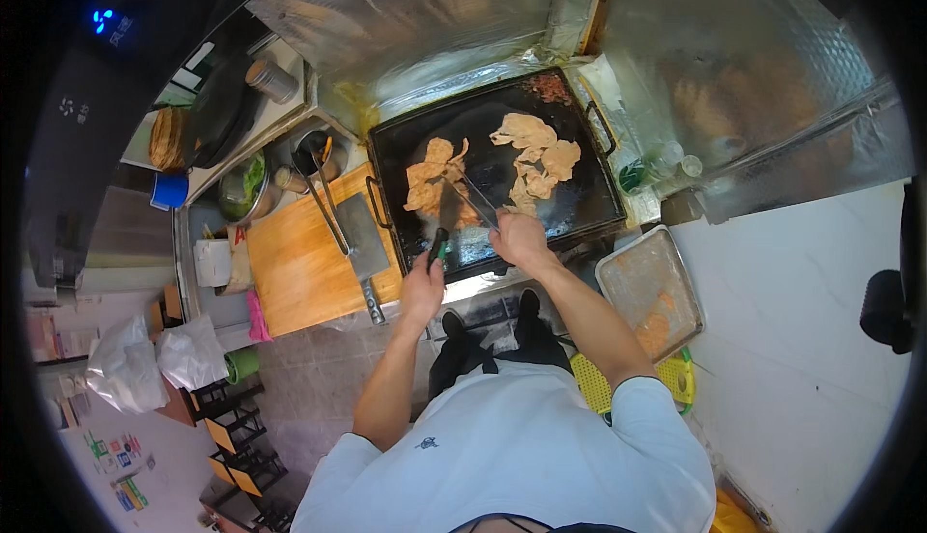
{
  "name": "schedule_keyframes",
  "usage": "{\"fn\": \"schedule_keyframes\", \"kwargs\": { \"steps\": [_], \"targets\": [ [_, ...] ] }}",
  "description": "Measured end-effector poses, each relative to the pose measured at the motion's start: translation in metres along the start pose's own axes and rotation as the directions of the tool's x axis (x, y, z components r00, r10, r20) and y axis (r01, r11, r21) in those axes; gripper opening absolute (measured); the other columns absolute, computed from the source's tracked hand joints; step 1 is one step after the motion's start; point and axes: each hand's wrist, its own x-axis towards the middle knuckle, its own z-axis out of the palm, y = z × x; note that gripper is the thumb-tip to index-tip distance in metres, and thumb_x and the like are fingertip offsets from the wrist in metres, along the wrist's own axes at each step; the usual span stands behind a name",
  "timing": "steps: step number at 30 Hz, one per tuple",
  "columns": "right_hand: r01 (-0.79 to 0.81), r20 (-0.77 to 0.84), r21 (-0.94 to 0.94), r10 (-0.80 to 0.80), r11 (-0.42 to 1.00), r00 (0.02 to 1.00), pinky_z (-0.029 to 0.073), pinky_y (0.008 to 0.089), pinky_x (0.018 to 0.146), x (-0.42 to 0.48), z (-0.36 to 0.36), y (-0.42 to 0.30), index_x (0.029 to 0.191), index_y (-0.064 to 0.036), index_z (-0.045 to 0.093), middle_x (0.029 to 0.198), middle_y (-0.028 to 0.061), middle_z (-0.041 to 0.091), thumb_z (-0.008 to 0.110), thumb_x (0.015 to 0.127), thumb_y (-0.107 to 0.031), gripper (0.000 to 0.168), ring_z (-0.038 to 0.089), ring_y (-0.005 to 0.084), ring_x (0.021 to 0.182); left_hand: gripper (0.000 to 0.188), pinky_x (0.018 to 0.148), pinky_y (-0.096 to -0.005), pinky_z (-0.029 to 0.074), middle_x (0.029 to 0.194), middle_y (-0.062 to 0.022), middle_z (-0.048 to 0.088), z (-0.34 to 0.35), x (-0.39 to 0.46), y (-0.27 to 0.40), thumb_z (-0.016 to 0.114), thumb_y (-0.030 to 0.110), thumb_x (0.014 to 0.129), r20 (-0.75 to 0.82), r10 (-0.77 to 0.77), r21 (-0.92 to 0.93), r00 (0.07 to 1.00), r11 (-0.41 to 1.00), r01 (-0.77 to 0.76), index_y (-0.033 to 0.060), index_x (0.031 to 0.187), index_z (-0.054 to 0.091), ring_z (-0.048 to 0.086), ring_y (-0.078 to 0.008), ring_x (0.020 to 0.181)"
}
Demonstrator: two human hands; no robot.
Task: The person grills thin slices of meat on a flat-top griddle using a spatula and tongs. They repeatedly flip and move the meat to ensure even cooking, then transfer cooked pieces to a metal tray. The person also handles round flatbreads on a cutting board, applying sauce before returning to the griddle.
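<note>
A black rectangular griddle with side handles lies before me, bearing two groups of thin pieces that look like meat. My left hand, at the griddle's front edge, holds a black and green handle whose wide blade reaches into the left meat pieces. Metal tongs are in my right hand, their tips on those same pieces. The right meat pieces lie flat, apart from both tools. Small reddish bits sit in the griddle's far right corner.
Left of the griddle, a wooden cutting board bears a cleaver and another pair of tongs. Beyond it stands a steel bowl with greens. A metal tray rests at the right above a yellow plastic stool. Foil-like sheeting lines the back.
</note>
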Motion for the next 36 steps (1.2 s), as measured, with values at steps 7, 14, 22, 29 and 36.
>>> {"fn": "schedule_keyframes", "kwargs": {
  "steps": [7,14,22,29,36],
  "targets": [
    [-0.275,-0.177,0.059,0.281,0.960,0.943,0.054,0.0489,0.072,0.037,-0.040,0.067,0.096,0.000,0.065,0.082,0.0222,0.068,0.062,0.082,-0.027,0.031,0.067,0.0393,0.080,0.045,0.073,-0.0413,0.051,0.089,-0.0201,0.067,-0.012,0.006,-0.026,0.047,0.032,0.098,-0.064,-0.023,-0.100,0.998,0.995,0.017,-0.0026,0.127,0.054,0.066,-0.0341,0.083],
    [-0.039,-0.038,-0.156,0.034,0.987,0.999,0.053,0.0484,0.072,0.031,-0.056,0.057,0.095,0.000,0.065,0.081,0.0214,0.068,0.063,0.082,-0.028,0.031,0.067,0.0381,0.082,0.043,0.054,-0.0327,0.045,0.063,-0.0065,0.057,0.011,0.058,0.012,0.046,0.033,0.099,-0.001,0.044,-0.339,0.999,0.940,-0.042,-0.0013,0.123,0.055,0.057,-0.0167,0.056],
    [-0.073,-0.108,-0.020,0.070,0.997,0.992,0.053,0.0494,0.070,-0.065,-0.067,0.069,0.096,0.001,0.063,0.076,0.0215,0.067,0.061,0.082,-0.026,0.030,0.067,0.0384,0.076,0.034,0.046,-0.0289,0.038,0.061,-0.0046,0.055,-0.006,0.084,0.032,0.046,0.030,0.100,0.308,0.011,-0.377,0.951,0.919,0.112,0.0001,0.111,0.058,0.049,-0.0115,0.048],
    [-0.036,-0.086,0.044,0.039,0.998,0.996,0.053,0.0497,0.067,-0.085,-0.026,0.058,0.101,0.002,0.059,0.079,0.0209,0.068,0.060,0.083,-0.025,0.033,0.066,0.0397,0.074,0.042,0.052,-0.0297,0.042,0.064,-0.0038,0.054,0.015,0.035,0.022,0.048,0.031,0.098,0.228,-0.032,-0.321,0.973,0.941,0.106,-0.0026,0.123,0.058,0.054,-0.0129,0.054],
    [-0.148,-0.132,0.111,0.162,0.983,0.978,0.052,0.0513,0.068,-0.086,-0.027,0.089,0.103,0.002,0.060,0.078,0.0242,0.066,0.059,0.084,-0.023,0.031,0.066,0.0416,0.074,0.045,0.057,-0.0336,0.046,0.067,-0.0105,0.059,0.021,0.033,0.001,0.047,0.032,0.098,0.089,0.104,-0.120,0.991,0.988,-0.093,-0.0042,0.123,0.056,0.059,-0.0193,0.058]
  ]
}}
